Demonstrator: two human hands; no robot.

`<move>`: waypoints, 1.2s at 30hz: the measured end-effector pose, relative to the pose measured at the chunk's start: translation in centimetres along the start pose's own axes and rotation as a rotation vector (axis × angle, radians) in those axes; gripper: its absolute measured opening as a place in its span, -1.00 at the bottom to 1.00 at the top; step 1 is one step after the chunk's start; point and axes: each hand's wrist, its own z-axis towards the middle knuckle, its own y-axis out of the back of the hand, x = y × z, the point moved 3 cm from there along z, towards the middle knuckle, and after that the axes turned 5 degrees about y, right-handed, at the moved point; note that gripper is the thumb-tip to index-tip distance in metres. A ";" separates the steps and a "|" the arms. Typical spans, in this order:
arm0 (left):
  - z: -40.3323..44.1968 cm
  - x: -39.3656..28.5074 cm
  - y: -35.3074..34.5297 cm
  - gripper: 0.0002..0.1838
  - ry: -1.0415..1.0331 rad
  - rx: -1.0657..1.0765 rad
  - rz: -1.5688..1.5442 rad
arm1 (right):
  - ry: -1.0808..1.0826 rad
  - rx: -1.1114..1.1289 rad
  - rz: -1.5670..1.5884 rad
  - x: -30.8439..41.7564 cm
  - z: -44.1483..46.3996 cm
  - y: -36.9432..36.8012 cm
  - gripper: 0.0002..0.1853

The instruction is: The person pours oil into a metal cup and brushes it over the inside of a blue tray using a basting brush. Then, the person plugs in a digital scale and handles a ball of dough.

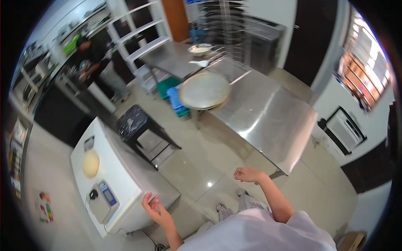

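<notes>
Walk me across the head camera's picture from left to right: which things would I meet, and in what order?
Pale dough-like mound → left hand → large round pan → right hand → dark door → barred window.

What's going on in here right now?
Someone in a white top has both hands free: the left hand is near the corner of a white cabinet, the right hand out in front, near a steel table. A pale, dough-like round sits on the cabinet beside a scale. Round pans lie at the table's far side. Further back, another person is at a counter, handling something too blurred to tell.
</notes>
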 end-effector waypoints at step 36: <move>-47.7 -29.0 -84.5 -0.60 0.021 0.881 -0.393 | -0.463 -0.943 0.420 -54.6 -55.5 45.5 -0.66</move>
